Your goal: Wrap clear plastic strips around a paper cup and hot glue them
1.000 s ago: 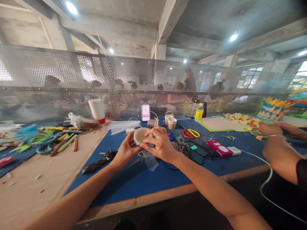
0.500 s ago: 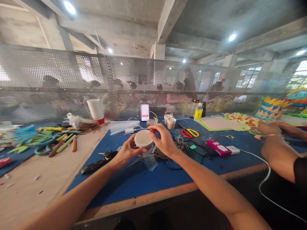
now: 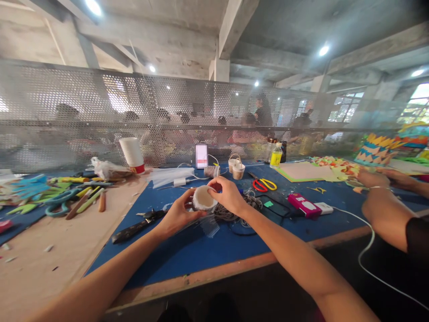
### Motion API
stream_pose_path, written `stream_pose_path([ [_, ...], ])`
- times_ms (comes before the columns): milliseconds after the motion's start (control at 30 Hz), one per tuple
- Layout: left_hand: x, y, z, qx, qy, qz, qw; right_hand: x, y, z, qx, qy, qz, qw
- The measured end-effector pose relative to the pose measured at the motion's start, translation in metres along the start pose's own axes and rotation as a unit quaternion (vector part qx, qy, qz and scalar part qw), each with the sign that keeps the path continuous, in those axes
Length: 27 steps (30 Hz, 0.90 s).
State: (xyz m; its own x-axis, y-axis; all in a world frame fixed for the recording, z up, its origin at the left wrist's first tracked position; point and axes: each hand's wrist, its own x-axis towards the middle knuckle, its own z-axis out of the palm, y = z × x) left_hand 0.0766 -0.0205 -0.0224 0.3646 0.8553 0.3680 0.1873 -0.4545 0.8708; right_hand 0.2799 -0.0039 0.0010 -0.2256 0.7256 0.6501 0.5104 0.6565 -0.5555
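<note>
Head camera is showing both hands holding a small white cup (image 3: 203, 199) up over the blue mat (image 3: 208, 250), near the middle of the table. The left hand (image 3: 177, 213) is curling around the cup from the left side and below, with its fingers closed on it. The right hand (image 3: 228, 195) is now pinching the far rim with its thumb and fingertips pressed together; half a second ago those fingers were spread wider and lifted off the rim. The cup is also tipping more toward the right hand now, so its round opening is looking less full. It looks like the person is working on the cup's edge, bit by bit.

Just under the hands a grey tangle of string (image 3: 234, 210) is lying on the mat. Red and yellow scissors (image 3: 263, 184) are lying farther off to the right. Another person's arm (image 3: 385, 210) is resting at the right edge.
</note>
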Motion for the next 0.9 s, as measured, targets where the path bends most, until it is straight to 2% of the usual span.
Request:
stream_pose_path([
  [167,0.000,0.000,0.000,0.005,-0.003,0.005,1.000,0.000,0.000,0.000,0.020,-0.005,0.000,1.000],
  [300,0.003,-0.002,-0.002,-0.036,0.026,-0.014,0.999,0.001,-0.002,-0.002,0.075,0.000,-0.019,0.997],
  [433,0.005,0.002,-0.006,-0.090,0.046,-0.028,0.994,0.000,-0.001,0.000,0.112,-0.041,-0.022,0.993],
  [667,0.005,-0.001,-0.006,-0.160,0.023,-0.043,0.986,-0.005,-0.003,0.008,0.136,-0.096,-0.023,0.986],
  [800,0.005,-0.007,-0.007,-0.161,-0.017,-0.039,0.986,-0.006,-0.006,0.008,0.113,-0.063,-0.034,0.991],
  [900,0.007,-0.009,-0.013,-0.139,0.010,-0.033,0.990,-0.005,-0.003,0.008,0.059,-0.019,-0.053,0.997],
])
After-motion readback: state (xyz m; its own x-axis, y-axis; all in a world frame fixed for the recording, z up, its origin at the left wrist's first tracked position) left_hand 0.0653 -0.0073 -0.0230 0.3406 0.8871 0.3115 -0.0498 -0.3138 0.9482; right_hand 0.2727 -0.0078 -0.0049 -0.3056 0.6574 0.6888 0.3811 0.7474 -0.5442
